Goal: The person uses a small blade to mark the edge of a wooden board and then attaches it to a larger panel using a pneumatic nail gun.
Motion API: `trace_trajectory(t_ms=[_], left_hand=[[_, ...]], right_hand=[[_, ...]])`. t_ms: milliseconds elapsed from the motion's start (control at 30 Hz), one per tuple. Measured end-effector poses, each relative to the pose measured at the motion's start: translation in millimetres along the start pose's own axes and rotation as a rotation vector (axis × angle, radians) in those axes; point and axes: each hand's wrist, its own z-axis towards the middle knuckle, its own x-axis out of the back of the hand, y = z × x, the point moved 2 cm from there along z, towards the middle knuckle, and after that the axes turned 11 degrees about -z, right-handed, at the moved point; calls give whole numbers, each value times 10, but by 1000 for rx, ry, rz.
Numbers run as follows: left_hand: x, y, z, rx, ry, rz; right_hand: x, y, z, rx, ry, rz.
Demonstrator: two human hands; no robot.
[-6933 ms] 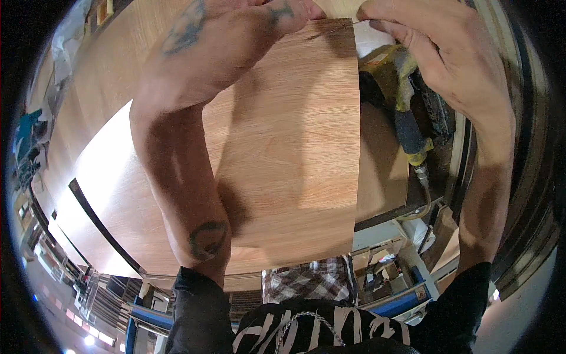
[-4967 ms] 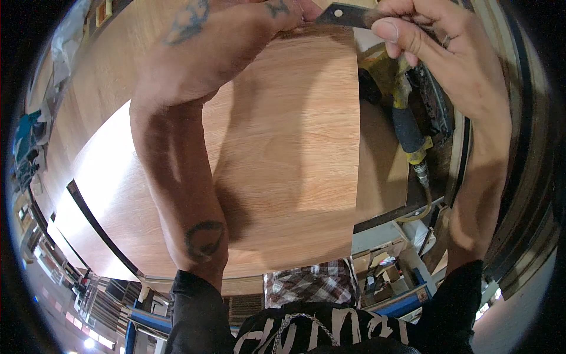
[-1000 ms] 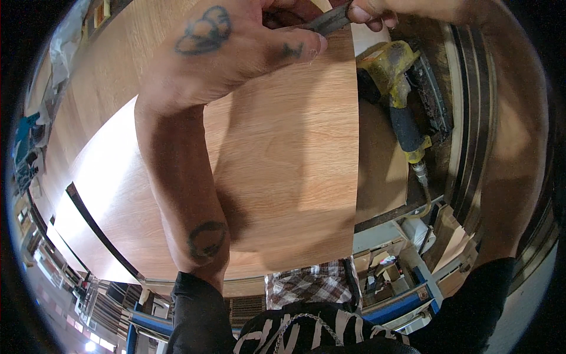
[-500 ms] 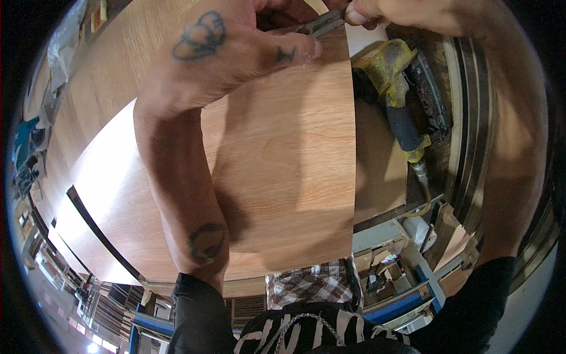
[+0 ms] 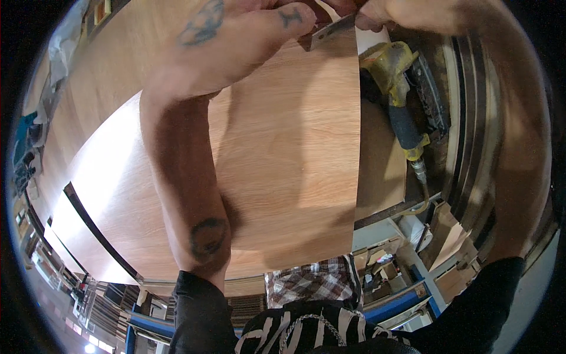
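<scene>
A wood-grain sheet (image 5: pixel 283 177) lies in front of me, its right edge running nearly straight away from me. Near that edge's far end, my left hand (image 5: pixel 247 50) is closed, thumb bent over and fingers partly hidden. My right hand (image 5: pixel 407 15) faces it from the right, finger and thumb pinched together. Between the two hands slants a flat grey metal blade-like piece (image 5: pixel 335 32). Its right end meets my right fingertips, and its left end goes under my left hand. The top of the picture cuts off part of both hands.
Right of the sheet lies a yellow and black air-powered tool (image 5: pixel 401 112) with a hose (image 5: pixel 425 200). A dark strip (image 5: pixel 100 230) crosses the sheet at left. Below right, a shelf holds offcuts (image 5: pixel 451 253). Clear plastic (image 5: pixel 62 53) and a teal tool (image 5: pixel 26 135) sit far left.
My left hand has shifted slightly away from me, its thumb now higher, showing more of the metal piece. My right hand has moved slightly right. The sheet's edge appears a little further right.
</scene>
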Motion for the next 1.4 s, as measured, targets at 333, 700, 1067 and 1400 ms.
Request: trace_trajectory(t_ms=[333, 700, 1067, 1400], left_hand=[[54, 19, 87, 435, 149, 56], [20, -55, -14, 17, 43, -65], [-39, -1, 51, -2, 29, 6], [4, -27, 13, -30, 51, 95]], right_hand=[[-379, 140, 49, 27, 49, 215], [-704, 107, -229, -154, 712, 274], [-729, -32, -380, -376, 675, 524], [-1390, -208, -82, -325, 703, 1476]])
